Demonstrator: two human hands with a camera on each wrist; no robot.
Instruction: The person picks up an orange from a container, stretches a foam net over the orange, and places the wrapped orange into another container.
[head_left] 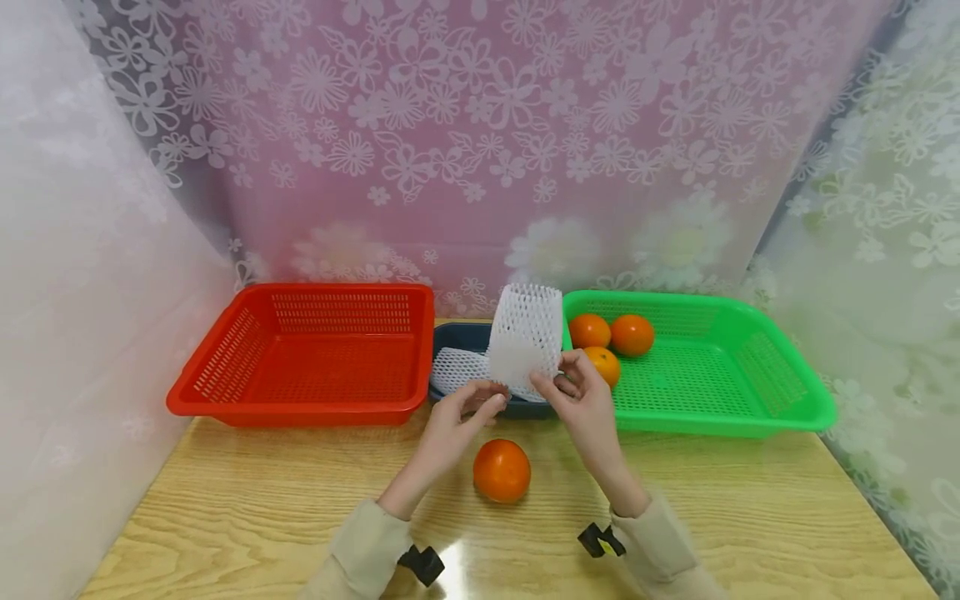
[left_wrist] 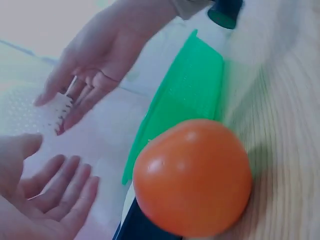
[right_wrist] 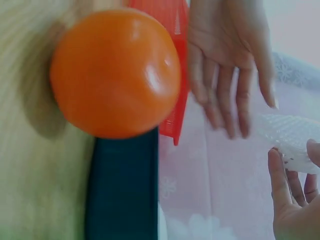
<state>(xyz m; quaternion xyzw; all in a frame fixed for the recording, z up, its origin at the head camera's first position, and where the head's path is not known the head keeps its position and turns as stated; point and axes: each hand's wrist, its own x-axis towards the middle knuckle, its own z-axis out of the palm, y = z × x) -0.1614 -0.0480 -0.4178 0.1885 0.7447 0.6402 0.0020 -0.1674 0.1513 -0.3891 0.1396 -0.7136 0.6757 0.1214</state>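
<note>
A: ok so what was actually being held?

B: A white foam net (head_left: 527, 325). The person's right grip (head_left: 585, 398) had it pinched near its lower end, up over the dark tray (head_left: 536, 410), where more netting (head_left: 459, 369) lay. The left grip (head_left: 455, 421) was just beside it, fingers relaxed and apart, holding nothing as far as I could see.

A: And the fruit?

B: One orange fruit (head_left: 502, 472) sat on the surface (head_left: 300, 500), nearer the person than the tray, with no hand on it. Three more fruits (head_left: 632, 335) were in the green basket (head_left: 712, 425) on the right. Red basket (head_left: 300, 410) was over on the left.

A: Net looked flimsy tbh.

B: Yeah, I'd have called it next to weightless, soft and stretchy, probably easy to tear if yanked. Both sides of the rim seemed the place to hold it. The fruit looked heavier, firm and shiny, so maybe slippery and bruisable. I'd have cupped it round the sides, no fingertip squeezing.
</note>
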